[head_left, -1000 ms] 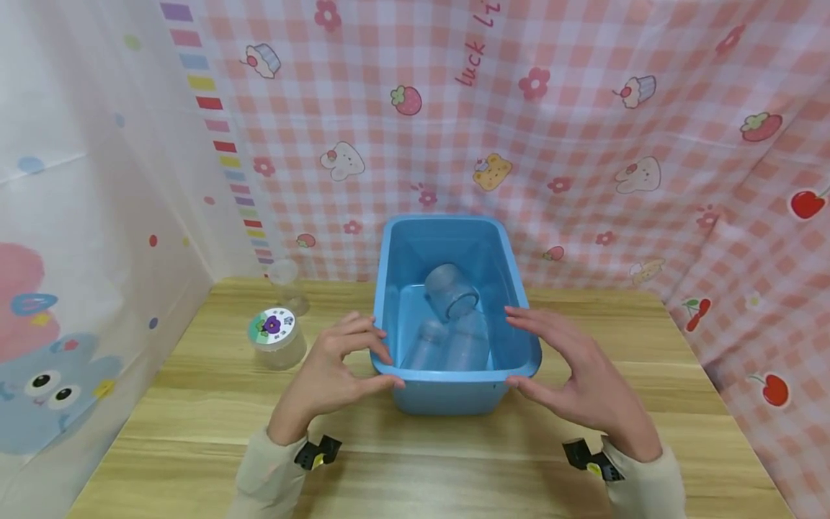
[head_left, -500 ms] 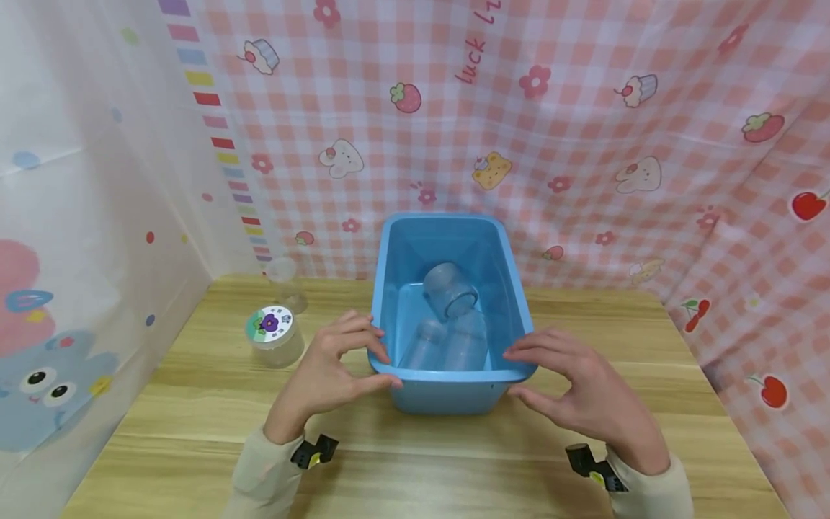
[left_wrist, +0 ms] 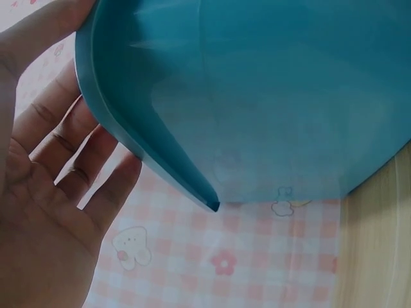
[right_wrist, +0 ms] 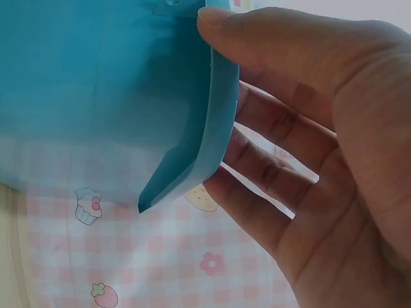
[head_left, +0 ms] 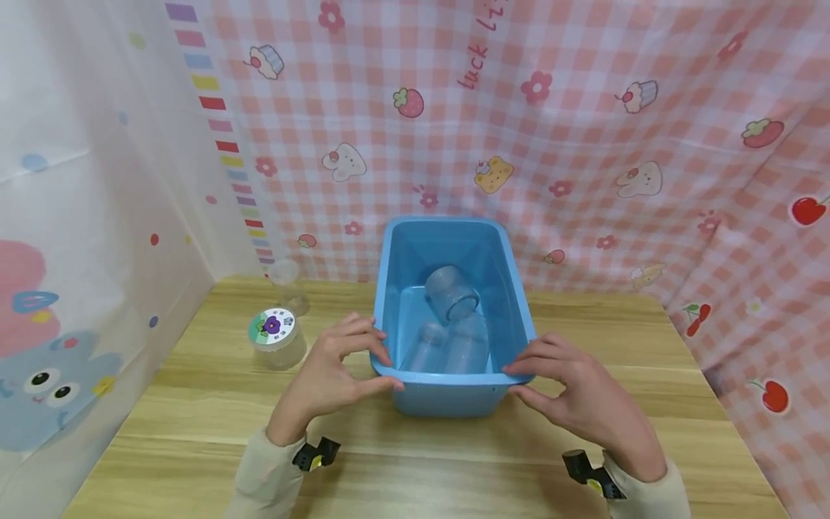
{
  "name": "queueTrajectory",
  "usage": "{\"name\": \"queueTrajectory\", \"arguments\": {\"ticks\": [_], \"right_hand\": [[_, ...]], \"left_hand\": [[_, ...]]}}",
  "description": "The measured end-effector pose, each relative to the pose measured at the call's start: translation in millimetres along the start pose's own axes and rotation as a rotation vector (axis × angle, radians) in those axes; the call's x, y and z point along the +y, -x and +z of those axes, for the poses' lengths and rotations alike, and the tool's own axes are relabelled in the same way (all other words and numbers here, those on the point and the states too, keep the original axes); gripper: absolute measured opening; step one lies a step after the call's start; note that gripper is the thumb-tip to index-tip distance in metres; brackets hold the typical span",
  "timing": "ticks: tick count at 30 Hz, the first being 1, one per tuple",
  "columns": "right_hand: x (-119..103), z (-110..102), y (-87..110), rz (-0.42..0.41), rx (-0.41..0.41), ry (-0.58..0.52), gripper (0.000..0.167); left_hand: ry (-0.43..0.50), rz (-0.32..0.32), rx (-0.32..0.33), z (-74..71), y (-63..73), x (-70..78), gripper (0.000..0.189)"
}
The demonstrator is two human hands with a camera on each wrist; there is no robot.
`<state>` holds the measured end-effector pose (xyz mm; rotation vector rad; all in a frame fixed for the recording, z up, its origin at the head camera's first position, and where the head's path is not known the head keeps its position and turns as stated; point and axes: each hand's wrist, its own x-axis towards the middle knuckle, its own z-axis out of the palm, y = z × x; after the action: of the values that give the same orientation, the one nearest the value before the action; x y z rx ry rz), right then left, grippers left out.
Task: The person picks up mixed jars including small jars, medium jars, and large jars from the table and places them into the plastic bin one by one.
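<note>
A blue plastic bin (head_left: pixel 447 398) stands on the table before the backdrop. Inside it lie a clear wide-mouthed jar (head_left: pixel 450 290) and two clear bottle-like containers (head_left: pixel 426 347) near the front. My left hand (head_left: pixel 333 369) grips the rim at the front left corner, thumb below the lip and fingertips over the edge. At the front right corner, my right hand (head_left: pixel 573 382) pinches the rim the same way. Both wrist views show the bin's outer wall (left_wrist: pixel 270 102) close up, with the fingers (right_wrist: pixel 273 125) of the right hand behind the rim.
Left of the bin sits a clear jar with a flower-printed lid (head_left: pixel 279 342). Behind that jar is a clear container (head_left: pixel 289 288). A pink checked cloth (head_left: pixel 447 130) hangs right behind the table (head_left: pixel 415 468), and a white printed cloth (head_left: pixel 110 216) hangs at the left.
My right hand has come down from beside the bin's right rim to the front right corner and now grips it. The left hand and the bin have stayed put.
</note>
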<state>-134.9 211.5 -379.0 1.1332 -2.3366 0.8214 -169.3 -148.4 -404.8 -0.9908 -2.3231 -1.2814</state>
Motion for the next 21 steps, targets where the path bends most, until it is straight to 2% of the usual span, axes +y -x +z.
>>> {"name": "queueTrajectory", "arguments": {"ticks": [3,7,12,15,18,21], "right_hand": [[1.0,-0.6,0.4,0.001,-0.006,-0.001,0.02],[1.3,-0.5,0.3,0.014,-0.012,0.013,0.034],[1.1,0.0,1.0,0.012,0.017,-0.001,0.039],[0.9,0.2,1.7,0.022,0.022,-0.017,0.038],[0.5,0.7,1.2,0.031,0.02,-0.019,0.038],[0.9,-0.1,1.4,0.042,0.016,-0.017,0.037]], "left_hand": [[0.004,-0.003,-0.003,0.5,0.2,0.5,0.028],[0.019,0.0,-0.002,0.7,0.6,0.7,0.027],[0.087,0.03,0.018,2.3,1.7,-1.7,0.02],[0.11,0.062,0.042,2.2,2.1,-4.2,0.024],[0.072,0.067,0.056,-0.2,1.2,-6.7,0.034],[0.011,0.041,0.047,-3.4,-1.2,-9.0,0.046]]}}
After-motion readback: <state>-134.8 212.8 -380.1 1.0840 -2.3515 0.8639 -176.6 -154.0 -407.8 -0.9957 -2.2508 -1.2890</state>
